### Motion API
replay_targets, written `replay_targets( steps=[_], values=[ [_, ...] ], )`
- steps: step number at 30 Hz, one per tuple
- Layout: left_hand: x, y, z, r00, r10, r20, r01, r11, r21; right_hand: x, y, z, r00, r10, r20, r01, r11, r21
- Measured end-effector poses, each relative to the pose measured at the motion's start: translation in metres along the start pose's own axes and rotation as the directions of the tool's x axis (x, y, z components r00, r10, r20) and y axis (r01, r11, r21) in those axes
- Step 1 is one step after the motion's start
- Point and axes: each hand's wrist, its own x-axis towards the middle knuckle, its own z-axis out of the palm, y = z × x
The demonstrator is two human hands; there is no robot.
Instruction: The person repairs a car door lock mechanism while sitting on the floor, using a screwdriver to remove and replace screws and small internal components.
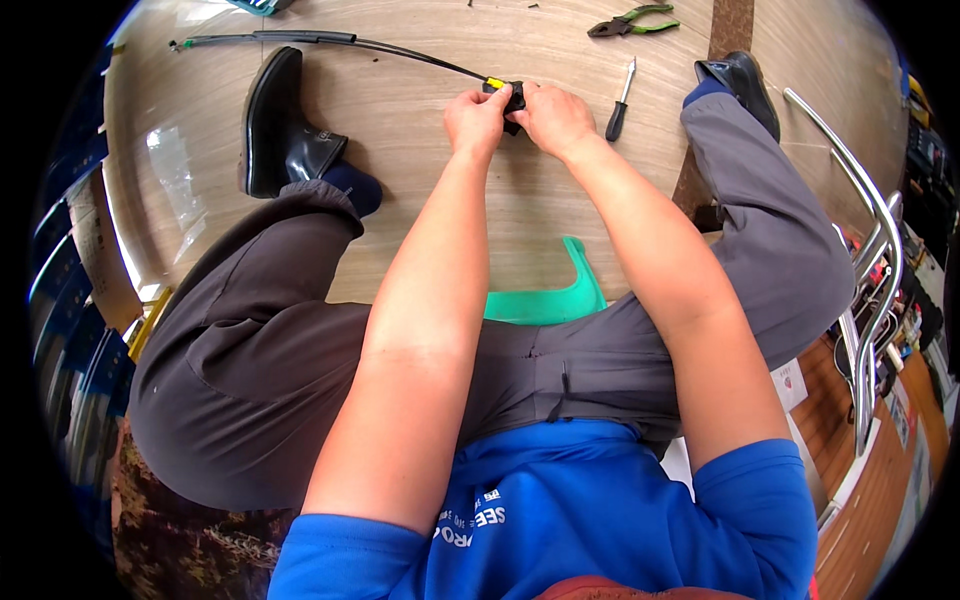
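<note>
My left hand (474, 121) and my right hand (554, 120) are closed on a small black part (514, 104) at the top middle, their fingertips close together on it. Where they grip it is partly hidden. A yellow piece (496, 82) sits at its upper left, and a long black cable (420, 53) runs from there leftward to a small end fitting. A screwdriver (618, 110) with a black handle lies to the right of my right hand. Pliers (629, 25) with green and black handles lie beyond it.
My legs in grey trousers (250, 380) and black boots (270, 120) frame the tiled floor (400, 170). A green plastic piece (545, 305) lies between my thighs. Bent metal tubes (870, 195) stand at the right, blue racks (70, 330) at the left, and a blue tray (258, 5) at the top.
</note>
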Motion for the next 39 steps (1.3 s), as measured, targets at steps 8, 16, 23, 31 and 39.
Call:
replay_targets(
  steps=[8, 16, 23, 31, 39],
  values=[
    [0.006, -0.006, 0.004, 1.000, 0.024, -0.009, -0.024, 1.000, 0.009, 0.000, 0.000, 0.002, 1.000, -0.021, -0.022, 0.020, 0.999, -0.039],
    [0.003, 0.001, 0.007, 0.999, 0.034, -0.027, -0.031, 0.994, 0.105, 0.003, 0.000, 0.011, 0.999, 0.030, -0.029, -0.029, 0.999, 0.044],
    [-0.015, 0.019, 0.005, 0.988, 0.125, -0.091, -0.095, 0.956, 0.276, 0.000, 0.003, 0.014, 0.999, 0.047, -0.012, -0.045, 0.990, 0.133],
    [-0.004, 0.017, 0.002, 0.983, 0.162, -0.085, -0.126, 0.936, 0.328, -0.009, 0.021, 0.018, 0.982, -0.109, -0.157, 0.148, 0.954, 0.261],
    [0.006, 0.005, 0.006, 0.983, 0.174, -0.054, -0.147, 0.932, 0.330, -0.019, 0.021, 0.020, 0.985, 0.169, -0.018, -0.154, 0.934, 0.322]
  ],
)
